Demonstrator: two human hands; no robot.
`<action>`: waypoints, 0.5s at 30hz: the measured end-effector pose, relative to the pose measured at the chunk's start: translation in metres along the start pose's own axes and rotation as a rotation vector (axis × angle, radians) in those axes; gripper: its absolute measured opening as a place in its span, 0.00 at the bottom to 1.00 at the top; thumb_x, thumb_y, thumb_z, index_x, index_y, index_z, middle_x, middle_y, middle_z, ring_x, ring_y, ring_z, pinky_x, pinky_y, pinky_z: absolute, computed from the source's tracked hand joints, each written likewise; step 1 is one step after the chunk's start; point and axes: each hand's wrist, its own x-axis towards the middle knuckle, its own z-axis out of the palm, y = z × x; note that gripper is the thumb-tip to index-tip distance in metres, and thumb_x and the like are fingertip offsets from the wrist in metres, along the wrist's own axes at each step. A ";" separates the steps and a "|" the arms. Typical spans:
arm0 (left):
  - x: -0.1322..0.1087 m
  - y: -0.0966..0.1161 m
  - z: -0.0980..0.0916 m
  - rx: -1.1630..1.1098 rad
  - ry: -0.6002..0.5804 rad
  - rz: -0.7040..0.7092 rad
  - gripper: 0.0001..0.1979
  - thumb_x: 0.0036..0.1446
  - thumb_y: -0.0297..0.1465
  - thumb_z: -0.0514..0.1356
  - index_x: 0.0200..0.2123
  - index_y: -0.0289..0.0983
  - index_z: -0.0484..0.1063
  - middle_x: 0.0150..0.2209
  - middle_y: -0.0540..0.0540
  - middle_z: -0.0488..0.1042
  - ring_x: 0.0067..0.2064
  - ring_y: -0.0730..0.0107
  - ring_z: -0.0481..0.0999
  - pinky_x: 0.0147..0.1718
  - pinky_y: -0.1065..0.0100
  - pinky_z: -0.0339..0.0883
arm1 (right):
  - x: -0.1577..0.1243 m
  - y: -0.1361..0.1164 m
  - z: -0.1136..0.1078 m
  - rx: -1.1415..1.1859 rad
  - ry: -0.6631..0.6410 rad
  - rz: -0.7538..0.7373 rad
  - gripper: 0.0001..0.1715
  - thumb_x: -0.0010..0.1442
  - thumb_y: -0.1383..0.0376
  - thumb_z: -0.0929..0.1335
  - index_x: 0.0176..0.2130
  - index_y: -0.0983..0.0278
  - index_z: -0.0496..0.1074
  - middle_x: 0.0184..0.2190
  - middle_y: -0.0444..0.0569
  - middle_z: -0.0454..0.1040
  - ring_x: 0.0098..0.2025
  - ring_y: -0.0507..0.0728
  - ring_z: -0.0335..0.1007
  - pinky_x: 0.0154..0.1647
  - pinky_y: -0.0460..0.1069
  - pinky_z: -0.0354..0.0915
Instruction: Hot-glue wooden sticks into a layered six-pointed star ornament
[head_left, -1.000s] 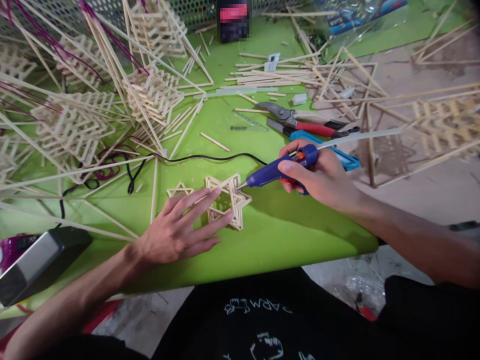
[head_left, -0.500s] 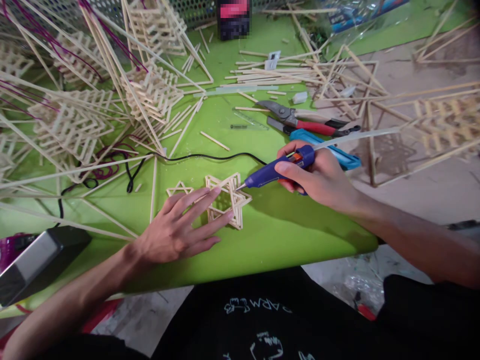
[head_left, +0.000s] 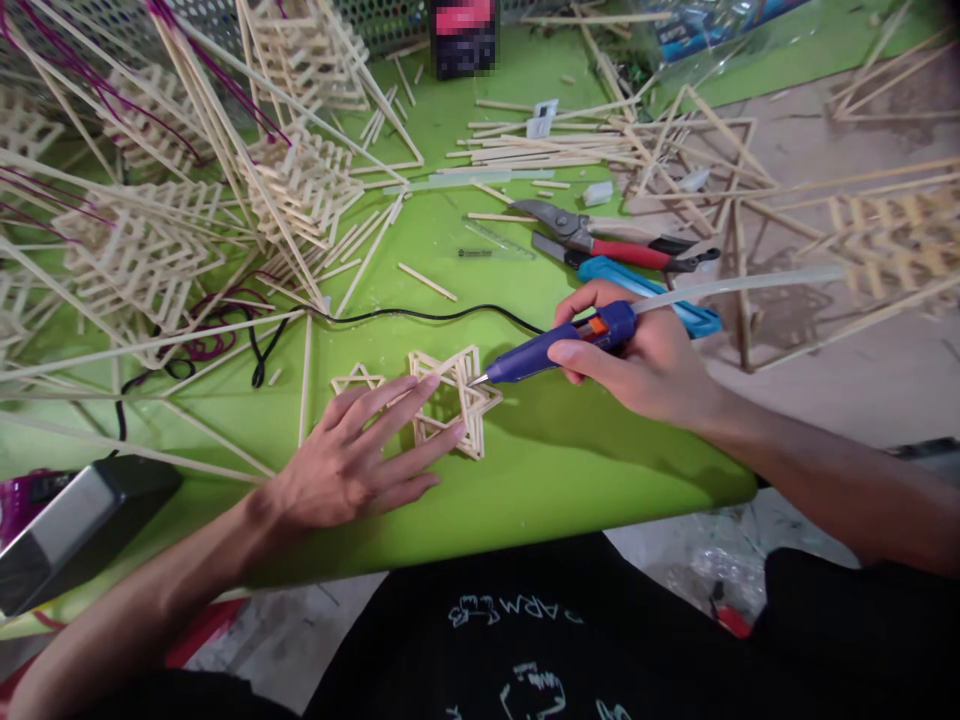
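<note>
The little stick star (head_left: 471,408) is lying flat near the front of the green table (head_left: 570,460). The left hand (head_left: 352,465) is pressing on it with open, flat fingers. The right hand (head_left: 641,360) is squeezing the blue glue gun (head_left: 551,347) tight. Its tip has been sliding a tiny bit left and is now touching the star's right side. Red-handled cutters (head_left: 600,243) are lying behind.

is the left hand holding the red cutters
No, the left hand lies flat on the stick star, while the red cutters lie untouched beyond the right hand and its glue gun.
</note>
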 end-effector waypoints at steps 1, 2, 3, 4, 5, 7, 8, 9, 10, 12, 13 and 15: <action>0.000 0.000 0.000 -0.003 0.000 -0.002 0.31 0.59 0.41 0.67 0.64 0.46 0.66 0.66 0.36 0.65 0.64 0.48 0.67 0.55 0.52 0.67 | 0.000 0.000 0.000 -0.007 0.002 -0.010 0.20 0.58 0.52 0.75 0.41 0.60 0.70 0.21 0.39 0.73 0.21 0.50 0.66 0.19 0.46 0.58; 0.000 0.000 0.000 -0.005 -0.001 -0.002 0.31 0.59 0.41 0.67 0.64 0.46 0.66 0.66 0.35 0.65 0.64 0.48 0.67 0.55 0.52 0.67 | -0.001 0.000 -0.001 -0.015 0.000 -0.020 0.20 0.58 0.52 0.75 0.41 0.60 0.69 0.21 0.39 0.73 0.21 0.50 0.67 0.20 0.46 0.58; -0.001 0.000 0.000 -0.004 -0.005 0.000 0.32 0.59 0.41 0.67 0.65 0.46 0.66 0.66 0.35 0.65 0.64 0.48 0.67 0.56 0.51 0.67 | -0.002 -0.001 -0.001 -0.029 -0.004 -0.030 0.19 0.58 0.52 0.75 0.42 0.60 0.70 0.22 0.39 0.73 0.22 0.50 0.67 0.20 0.47 0.58; -0.001 0.000 0.000 -0.001 -0.008 0.000 0.32 0.59 0.41 0.67 0.65 0.46 0.65 0.66 0.35 0.65 0.64 0.48 0.67 0.56 0.51 0.67 | -0.002 -0.001 -0.002 -0.048 -0.009 -0.044 0.19 0.58 0.52 0.75 0.42 0.60 0.70 0.22 0.40 0.73 0.22 0.50 0.67 0.20 0.47 0.58; -0.001 0.000 0.000 0.005 -0.013 -0.001 0.33 0.60 0.42 0.67 0.66 0.47 0.64 0.66 0.35 0.65 0.64 0.48 0.67 0.55 0.51 0.67 | -0.003 -0.001 -0.003 -0.072 -0.013 -0.057 0.19 0.58 0.52 0.75 0.41 0.59 0.70 0.22 0.40 0.73 0.22 0.51 0.66 0.20 0.47 0.58; -0.001 0.000 -0.001 0.017 -0.025 -0.006 0.35 0.60 0.42 0.66 0.67 0.48 0.61 0.66 0.36 0.65 0.65 0.49 0.66 0.56 0.52 0.68 | -0.004 -0.001 -0.004 -0.115 -0.008 -0.078 0.19 0.57 0.52 0.76 0.41 0.59 0.71 0.23 0.40 0.73 0.23 0.51 0.67 0.21 0.48 0.57; -0.001 0.001 -0.001 0.020 -0.027 -0.008 0.35 0.60 0.42 0.66 0.68 0.48 0.61 0.66 0.36 0.65 0.65 0.49 0.66 0.56 0.52 0.67 | -0.005 -0.001 -0.005 -0.124 0.001 -0.084 0.19 0.57 0.52 0.76 0.41 0.59 0.71 0.24 0.41 0.74 0.23 0.52 0.67 0.21 0.49 0.58; -0.001 0.000 -0.001 0.020 -0.026 -0.009 0.35 0.60 0.42 0.66 0.68 0.48 0.60 0.66 0.36 0.65 0.65 0.49 0.66 0.56 0.52 0.67 | -0.005 -0.001 -0.006 -0.127 0.013 -0.086 0.19 0.57 0.52 0.76 0.41 0.59 0.71 0.25 0.41 0.74 0.24 0.52 0.68 0.22 0.49 0.58; -0.001 0.000 -0.001 0.018 -0.021 -0.007 0.35 0.60 0.42 0.67 0.68 0.48 0.61 0.66 0.36 0.65 0.65 0.49 0.67 0.56 0.52 0.67 | -0.005 0.000 -0.006 -0.127 0.026 -0.088 0.19 0.57 0.52 0.75 0.42 0.59 0.71 0.26 0.41 0.75 0.25 0.52 0.69 0.23 0.49 0.59; -0.001 0.000 0.000 0.014 -0.008 0.005 0.34 0.60 0.42 0.67 0.67 0.47 0.62 0.66 0.35 0.65 0.64 0.48 0.67 0.55 0.51 0.68 | -0.005 0.001 -0.006 -0.138 0.045 -0.094 0.19 0.57 0.52 0.75 0.42 0.59 0.71 0.27 0.41 0.75 0.26 0.53 0.69 0.24 0.49 0.60; -0.001 0.000 0.000 0.013 -0.002 0.010 0.35 0.59 0.42 0.67 0.67 0.46 0.62 0.66 0.35 0.64 0.64 0.47 0.67 0.55 0.51 0.68 | -0.004 0.002 -0.006 -0.150 0.048 -0.100 0.19 0.57 0.52 0.76 0.42 0.59 0.71 0.27 0.41 0.75 0.26 0.53 0.69 0.24 0.49 0.60; -0.002 -0.001 0.001 0.009 -0.005 0.014 0.35 0.59 0.42 0.67 0.67 0.46 0.62 0.67 0.35 0.63 0.64 0.46 0.67 0.55 0.50 0.68 | -0.004 0.004 -0.005 -0.173 0.049 -0.119 0.20 0.56 0.52 0.76 0.42 0.59 0.72 0.28 0.42 0.75 0.26 0.53 0.69 0.24 0.49 0.59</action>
